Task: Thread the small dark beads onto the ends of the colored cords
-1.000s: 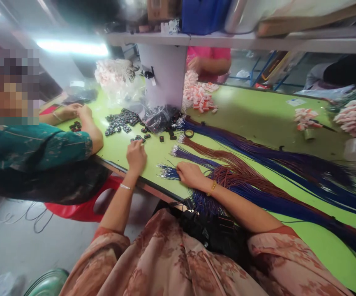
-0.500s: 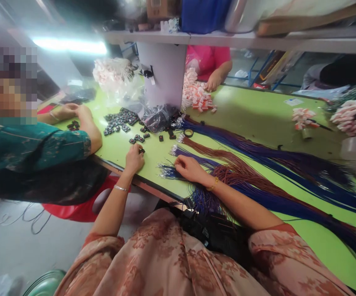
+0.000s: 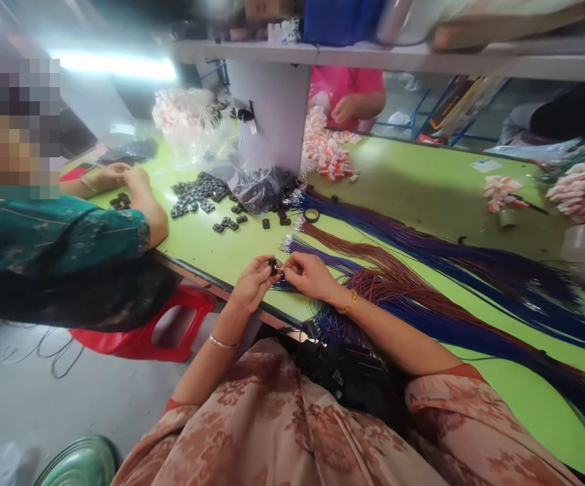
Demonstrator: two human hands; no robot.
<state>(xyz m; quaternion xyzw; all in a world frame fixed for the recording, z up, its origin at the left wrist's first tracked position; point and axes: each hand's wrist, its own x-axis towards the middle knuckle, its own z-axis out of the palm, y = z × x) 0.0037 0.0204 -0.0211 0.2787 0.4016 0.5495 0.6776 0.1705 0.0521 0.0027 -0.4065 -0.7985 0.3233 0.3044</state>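
Note:
My left hand (image 3: 253, 282) pinches a small black plastic connector (image 3: 273, 266) between thumb and fingers, above the table's near edge. Against it, my right hand (image 3: 310, 275) is closed in a pinch on a thin wire, whose pale end shows between the two hands. Whether that end sits inside the connector cannot be made out. Under and beside my right hand lie bundles of blue wires (image 3: 424, 322) and brown wires (image 3: 368, 251), their metal-tipped ends toward the left. A few loose black connectors (image 3: 229, 223) lie beyond my left hand, near a larger pile (image 3: 198, 192).
The green table (image 3: 398, 182) carries a tape roll (image 3: 311, 214), a plastic bag (image 3: 259, 190) of black parts and orange-white connectors (image 3: 333, 158). A co-worker in a teal sleeve (image 3: 94, 233) sits at left by a red stool (image 3: 145, 334). Another person in pink (image 3: 348, 91) is opposite. A shelf (image 3: 348, 57) crosses above.
My left hand has moved right from the loose connectors, bringing a black connector up to my right hand. My right hand stays near the wire ends. The person opposite has raised a hand off the pile.

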